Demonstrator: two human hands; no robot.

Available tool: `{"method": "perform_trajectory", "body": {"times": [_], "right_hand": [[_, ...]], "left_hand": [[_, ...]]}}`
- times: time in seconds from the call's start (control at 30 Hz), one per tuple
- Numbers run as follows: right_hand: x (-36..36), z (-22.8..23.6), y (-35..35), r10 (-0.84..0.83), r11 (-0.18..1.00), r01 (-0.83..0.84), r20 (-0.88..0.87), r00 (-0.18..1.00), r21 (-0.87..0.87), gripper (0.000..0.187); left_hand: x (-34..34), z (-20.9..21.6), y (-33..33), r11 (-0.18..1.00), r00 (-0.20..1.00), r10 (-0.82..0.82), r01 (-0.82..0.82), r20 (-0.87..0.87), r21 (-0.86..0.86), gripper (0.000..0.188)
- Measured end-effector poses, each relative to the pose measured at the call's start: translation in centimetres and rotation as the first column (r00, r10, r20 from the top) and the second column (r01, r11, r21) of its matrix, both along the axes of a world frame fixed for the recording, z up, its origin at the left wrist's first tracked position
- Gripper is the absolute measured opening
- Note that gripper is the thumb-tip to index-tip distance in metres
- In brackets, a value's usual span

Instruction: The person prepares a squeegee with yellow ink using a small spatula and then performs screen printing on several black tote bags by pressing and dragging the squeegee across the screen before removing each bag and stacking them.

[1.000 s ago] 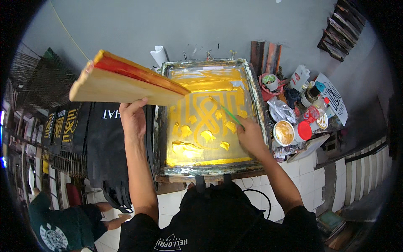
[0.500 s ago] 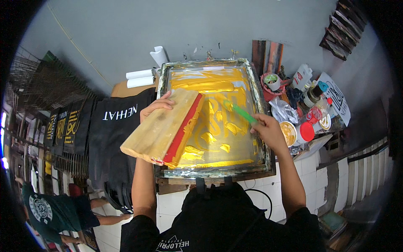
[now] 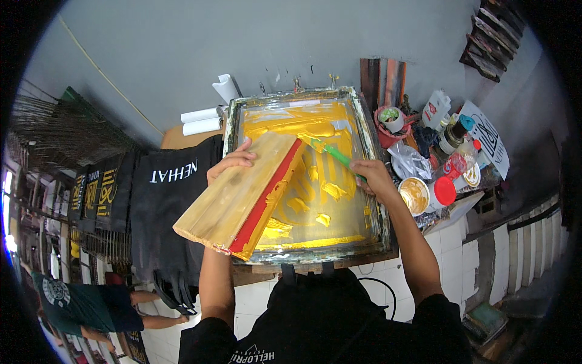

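Observation:
My left hand (image 3: 233, 162) grips a wide wooden squeegee (image 3: 239, 185) with a red blade, held tilted above the screen. Yellow ink coats the blade's edge. In my right hand (image 3: 373, 179) is a green spatula (image 3: 338, 155), its tip smeared with yellow ink and at the blade's far end. Whether the tip touches the blade I cannot tell. Beneath both hands lies a screen-printing frame (image 3: 327, 252) with ink-stained edges. Thick yellow ink (image 3: 332, 190) sits in blobs and streaks on its mesh, over a faint design.
To the right stand an open ink tub (image 3: 414, 195), a red-lidded jar (image 3: 444, 191), a crumpled silver bag (image 3: 410, 161) and several bottles. Black printed fabric pieces (image 3: 170, 209) hang at the left. Paper rolls (image 3: 202, 125) lie behind them. Another person (image 3: 79, 303) is at the far lower left.
The spatula has moved left toward the blade's far end, with my right hand shifting left too. The squeegee has tilted a little, its near end now lower and further right.

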State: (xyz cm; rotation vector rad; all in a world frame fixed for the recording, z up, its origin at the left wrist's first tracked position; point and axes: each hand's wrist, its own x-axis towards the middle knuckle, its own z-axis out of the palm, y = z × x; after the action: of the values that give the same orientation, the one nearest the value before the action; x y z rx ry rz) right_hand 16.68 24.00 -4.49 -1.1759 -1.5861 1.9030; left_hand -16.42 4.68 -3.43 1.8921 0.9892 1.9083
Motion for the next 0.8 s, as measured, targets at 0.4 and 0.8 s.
{"method": "perform_trajectory", "body": {"times": [0.4, 0.8], "right_hand": [[1.0, 4.3, -5.9, 0.146, 0.981, -0.157, -0.099, 0.984, -0.113, 0.031], [4.4, 9.0, -7.9, -0.042, 0.998, 0.035, -0.134, 0.990, -0.049, 0.027]], "left_hand": [[-0.2, 0.6, 3.3, 0.992, 0.990, 0.128, -0.126, 0.068, -0.023, 0.027], [-1.5, 0.5, 4.3, 0.995, 0.993, 0.090, -0.086, 0.074, -0.047, 0.027]]}}
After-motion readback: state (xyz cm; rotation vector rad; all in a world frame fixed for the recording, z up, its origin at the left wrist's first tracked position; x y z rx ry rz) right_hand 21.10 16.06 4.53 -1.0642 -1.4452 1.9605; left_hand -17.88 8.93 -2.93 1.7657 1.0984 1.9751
